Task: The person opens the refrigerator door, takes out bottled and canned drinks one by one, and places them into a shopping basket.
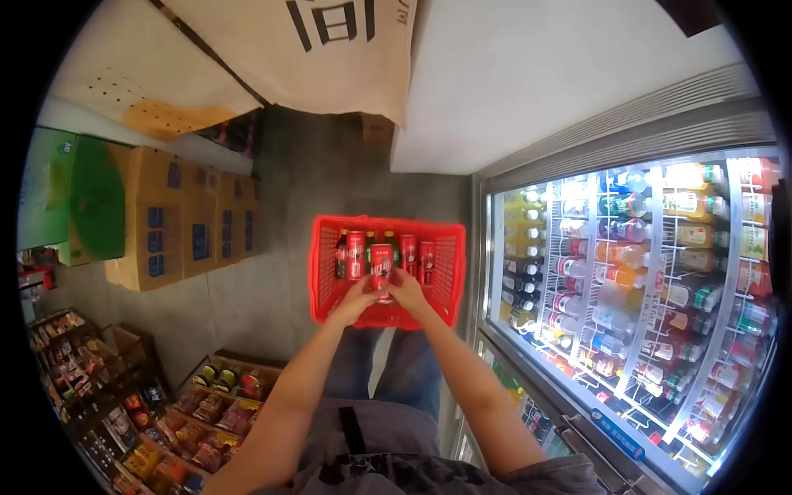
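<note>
A red drink can (381, 262) stands upright between my hands over the front part of a red plastic basket (315, 268). My left hand (357, 301) is closed on the can's lower left side, and my right hand (403, 289) grips it from the right. Behind it in the basket are more red cans: one (355, 247) at the left and two at the right, one of them the outermost can (426, 257). Dark and green-labelled bottles, including a bottle (341, 254) at the left, stand among them. My fingers partly cover the held can's lower half.
A lit drinks fridge (620, 280) with rows of bottles fills the right side. Cardboard boxes (198, 216) and a green box (92, 198) are stacked at the left. Snack shelves (216, 396) stand at the lower left. A printed cloth curtain (330, 74) hangs ahead, beside a white wall (511, 82).
</note>
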A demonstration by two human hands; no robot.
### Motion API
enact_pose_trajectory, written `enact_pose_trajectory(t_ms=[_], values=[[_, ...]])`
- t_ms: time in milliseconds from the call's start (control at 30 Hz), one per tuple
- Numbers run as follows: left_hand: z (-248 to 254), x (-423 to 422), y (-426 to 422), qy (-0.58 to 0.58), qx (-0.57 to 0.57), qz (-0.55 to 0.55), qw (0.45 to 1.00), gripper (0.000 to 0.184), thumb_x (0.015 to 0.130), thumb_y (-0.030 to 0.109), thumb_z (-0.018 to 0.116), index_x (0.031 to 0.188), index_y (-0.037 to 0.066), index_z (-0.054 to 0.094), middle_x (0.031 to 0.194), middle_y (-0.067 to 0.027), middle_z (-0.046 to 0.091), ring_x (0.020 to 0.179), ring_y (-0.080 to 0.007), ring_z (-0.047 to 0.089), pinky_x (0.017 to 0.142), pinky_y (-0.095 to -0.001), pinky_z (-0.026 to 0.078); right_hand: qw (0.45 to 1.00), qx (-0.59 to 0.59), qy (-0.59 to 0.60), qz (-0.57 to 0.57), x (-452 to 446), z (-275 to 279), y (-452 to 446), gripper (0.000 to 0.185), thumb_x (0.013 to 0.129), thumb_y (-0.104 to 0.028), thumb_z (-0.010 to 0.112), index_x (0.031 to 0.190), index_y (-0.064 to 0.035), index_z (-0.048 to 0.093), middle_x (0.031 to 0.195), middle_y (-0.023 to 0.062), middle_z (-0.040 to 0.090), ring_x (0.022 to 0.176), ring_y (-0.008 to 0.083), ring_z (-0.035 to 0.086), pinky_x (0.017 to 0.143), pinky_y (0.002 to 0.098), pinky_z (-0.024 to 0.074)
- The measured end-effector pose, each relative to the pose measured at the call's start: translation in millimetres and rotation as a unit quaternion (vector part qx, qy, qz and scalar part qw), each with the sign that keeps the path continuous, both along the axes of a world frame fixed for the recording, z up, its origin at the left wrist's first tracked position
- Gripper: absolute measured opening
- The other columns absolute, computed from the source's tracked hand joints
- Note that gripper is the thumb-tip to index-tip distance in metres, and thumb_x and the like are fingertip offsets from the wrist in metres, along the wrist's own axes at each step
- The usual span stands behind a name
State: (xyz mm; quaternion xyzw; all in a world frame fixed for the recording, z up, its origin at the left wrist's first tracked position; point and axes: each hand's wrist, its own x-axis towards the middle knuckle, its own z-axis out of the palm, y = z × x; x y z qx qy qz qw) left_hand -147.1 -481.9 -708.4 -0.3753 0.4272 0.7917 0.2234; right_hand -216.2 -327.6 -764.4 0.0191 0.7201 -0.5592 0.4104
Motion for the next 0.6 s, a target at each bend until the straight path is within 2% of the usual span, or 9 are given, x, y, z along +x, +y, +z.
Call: enact_pose_trajectory(t_ms=[233, 300, 333, 367, 433, 467, 500, 567, 600], values=[[-101.1, 13.2, -2.4, 0.003, -0.028, -0.028, 0.999, 0.077, 0.086, 0.016, 0.071, 0.148, -0.001, 0.029, 0.138, -0.0182, 0.049, 0.123, -0.0239, 0.05, 0.098, -0.0328, 0.045, 0.994, 0.099, 0.042, 0.02, 5.7, -51.3, -6.9, 0.07, 0.076, -0.035, 0.075, 0.133, -0.0013, 0.053, 0.115, 0.0198, 0.067, 0.104, 0.0294, 0.067, 0.089, 0.0362, 0.0515], [-116.4, 12.5, -0.9, 0.016, -0.047, -0.031, 0.998, 0.079, 0.086, 0.021, 0.072, 0.148, 0.0, 0.029, 0.139, -0.018, 0.048, 0.124, -0.0237, 0.049, 0.099, -0.032, 0.044, 0.994, 0.106, 0.022, 0.013, 5.6, -60.9, -8.4, 0.066, 0.077, -0.033, 0.074, 0.132, -0.0017, 0.055, 0.113, 0.0201, 0.068, 0.104, 0.0294, 0.066, 0.089, 0.0366, 0.0507], [-124.1, 10.5, -1.8, 0.008, -0.112, -0.077, 0.991, 0.084, 0.086, 0.029, 0.073, 0.15, 0.0, 0.027, 0.138, -0.0183, 0.049, 0.126, -0.0243, 0.048, 0.101, -0.0337, 0.042, 0.993, 0.113, 0.027, 0.01, 4.8, -69.3, -9.3, 0.064, 0.079, -0.028, 0.073, 0.134, -0.0023, 0.053, 0.113, 0.0161, 0.068, 0.101, 0.0232, 0.065, 0.087, 0.0337, 0.0507], [-131.6, 7.7, -2.1, 0.005, -0.109, -0.078, 0.991, 0.084, 0.086, 0.029, 0.073, 0.15, 0.0, 0.027, 0.138, -0.0183, 0.049, 0.126, -0.0243, 0.048, 0.101, -0.0337, 0.042, 0.992, 0.119, 0.033, 0.007, 2.9, -77.4, -10.2, 0.063, 0.081, -0.023, 0.072, 0.137, -0.003, 0.052, 0.113, 0.0122, 0.068, 0.099, 0.017, 0.064, 0.085, 0.0307, 0.0506], [-159.7, 8.5, 0.8, 0.021, -0.179, -0.112, 0.977, 0.087, 0.086, 0.036, 0.072, 0.15, -0.001, 0.027, 0.136, -0.0195, 0.051, 0.125, -0.0259, 0.049, 0.102, -0.0352, 0.041, 0.996, 0.085, 0.007, 0.009, -3.3, -84.7, -9.1, 0.065, 0.082, -0.024, 0.072, 0.139, -0.0036, 0.05, 0.118, 0.0137, 0.067, 0.103, 0.0187, 0.064, 0.088, 0.0314, 0.05], [-115.6, -11.6, 1.6, -0.063, -0.137, -0.13, 0.98, 0.076, 0.091, 0.032, 0.067, 0.151, 0.007, 0.029, 0.14, -0.0136, 0.048, 0.12, -0.0232, 0.053, 0.091, -0.0353, 0.049, 0.996, 0.091, 0.006, 0.001, -5.2, -89.1, -8.6, 0.065, 0.082, -0.023, 0.072, 0.14, -0.0035, 0.049, 0.12, 0.0143, 0.066, 0.105, 0.0193, 0.063, 0.089, 0.0315, 0.0498], [-136.2, -8.3, 4.3, -0.069, -0.134, -0.129, 0.98, 0.076, 0.091, 0.032, 0.067, 0.151, 0.007, 0.029, 0.14, -0.0136, 0.048, 0.12, -0.0232, 0.053, 0.091, -0.0353, 0.049, 0.995, 0.097, 0.003, -0.008, -6.4, -90.5, -8.9, 0.066, 0.082, -0.023, 0.072, 0.141, -0.0034, 0.048, 0.122, 0.0149, 0.065, 0.106, 0.0199, 0.063, 0.09, 0.0317, 0.0495], [-194.1, 7.0, 13.2, -0.023, -0.278, -0.207, 0.938, 0.072, 0.092, 0.035, 0.066, 0.15, 0.009, 0.032, 0.137, -0.0111, 0.051, 0.111, -0.0232, 0.057, 0.083, -0.0354, 0.052, 0.994, 0.108, -0.006, 0.008, -9.1, -93.0, -8.5, 0.067, 0.082, -0.024, 0.072, 0.141, -0.0031, 0.047, 0.125, 0.0153, 0.064, 0.109, 0.0209, 0.063, 0.092, 0.0326, 0.0494], [-193.8, 6.6, 16.7, -0.02, -0.294, -0.199, 0.935, 0.071, 0.091, 0.034, 0.066, 0.149, 0.008, 0.034, 0.134, -0.0112, 0.053, 0.107, -0.0222, 0.058, 0.081, -0.0343, 0.052, 0.992, 0.121, 0.023, 0.002, -7.7, -97.5, -9.0, 0.063, 0.081, -0.025, 0.071, 0.137, -0.0022, 0.051, 0.122, 0.0189, 0.064, 0.111, 0.0268, 0.062, 0.093, 0.0358, 0.0488]])
